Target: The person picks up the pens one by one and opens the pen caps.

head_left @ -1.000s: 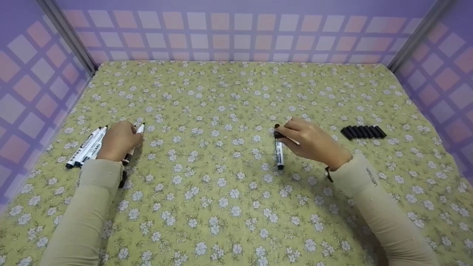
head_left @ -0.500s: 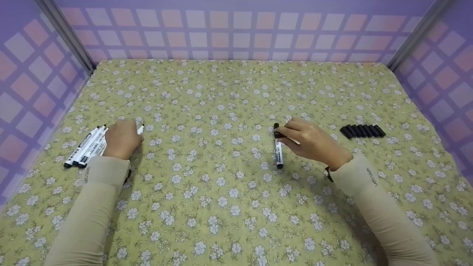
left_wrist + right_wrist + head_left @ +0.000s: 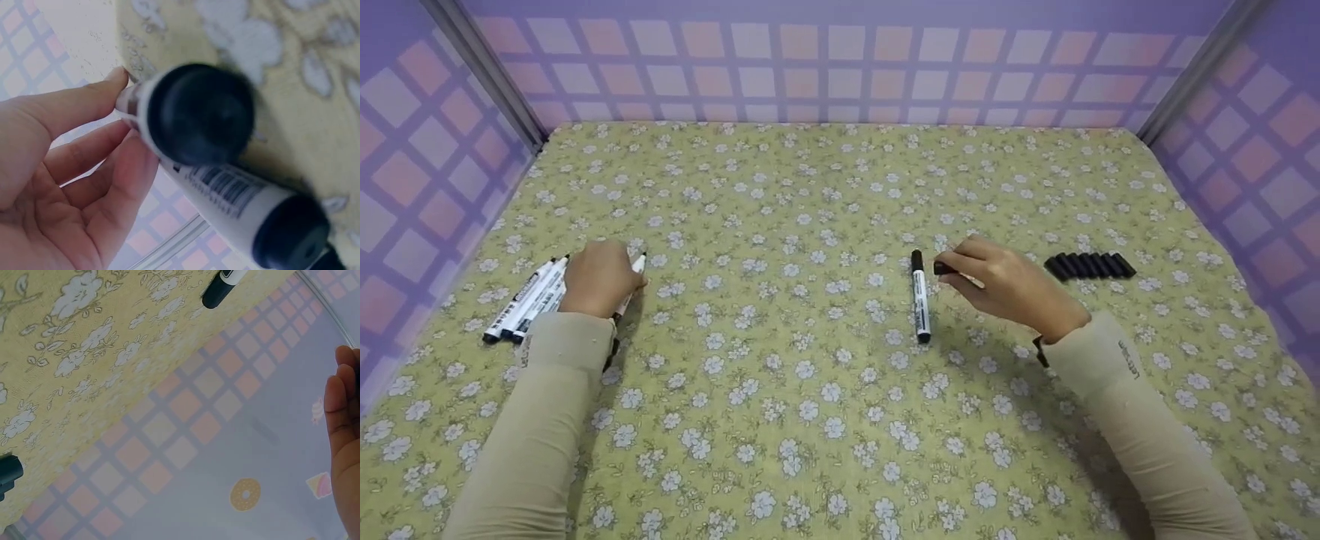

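My left hand (image 3: 598,281) pinches a white marker (image 3: 197,115) between thumb and fingers; in the head view its bare black tip shows beyond the hand. Other white markers (image 3: 523,304) with dark ends lie side by side at the left, partly covered by that hand; in the left wrist view another marker (image 3: 230,194) with a barcode lies just below the pinched one. Right of the middle, my right hand (image 3: 1005,289) holds a short black cap (image 3: 942,268) between its fingertips. A white marker (image 3: 921,300) with a black cap on its far end lies just left of it.
Several black caps (image 3: 1091,266) lie in a row on the right. A yellow floral cloth (image 3: 810,360) covers the table. Purple checked panels (image 3: 802,67) stand along its back and sides.
My right hand has moved slightly right, from over the lying marker to a small gap beside it, with the black cap between its fingers. My left hand shifts only a little among the markers.
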`<state>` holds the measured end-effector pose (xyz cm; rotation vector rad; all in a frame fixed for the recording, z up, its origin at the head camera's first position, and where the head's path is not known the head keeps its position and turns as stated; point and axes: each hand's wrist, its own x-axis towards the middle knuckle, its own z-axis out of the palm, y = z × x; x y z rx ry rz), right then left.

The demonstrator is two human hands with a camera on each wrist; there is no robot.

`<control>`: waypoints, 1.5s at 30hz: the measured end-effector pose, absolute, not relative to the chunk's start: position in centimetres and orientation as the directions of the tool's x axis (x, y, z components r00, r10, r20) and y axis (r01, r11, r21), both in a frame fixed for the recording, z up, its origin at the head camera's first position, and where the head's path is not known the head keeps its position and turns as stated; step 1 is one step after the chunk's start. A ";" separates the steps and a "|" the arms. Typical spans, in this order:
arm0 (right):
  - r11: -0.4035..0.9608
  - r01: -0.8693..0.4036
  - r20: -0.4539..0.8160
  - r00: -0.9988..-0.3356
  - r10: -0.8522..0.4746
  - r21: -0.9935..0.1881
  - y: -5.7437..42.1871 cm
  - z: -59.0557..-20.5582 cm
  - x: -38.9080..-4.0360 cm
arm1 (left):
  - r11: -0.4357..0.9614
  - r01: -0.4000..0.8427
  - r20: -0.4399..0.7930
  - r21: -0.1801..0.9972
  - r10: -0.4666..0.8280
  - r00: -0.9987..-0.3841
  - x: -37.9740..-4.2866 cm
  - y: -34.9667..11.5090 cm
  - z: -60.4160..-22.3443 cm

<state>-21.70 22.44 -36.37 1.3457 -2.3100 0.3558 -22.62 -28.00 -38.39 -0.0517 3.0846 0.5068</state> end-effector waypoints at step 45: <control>0.821 -0.510 0.318 -0.847 -0.426 -0.257 29.2 -35.6 -22.9 | 0.812 0.189 0.098 0.552 0.162 -0.982 -21.2 -18.1 -35.9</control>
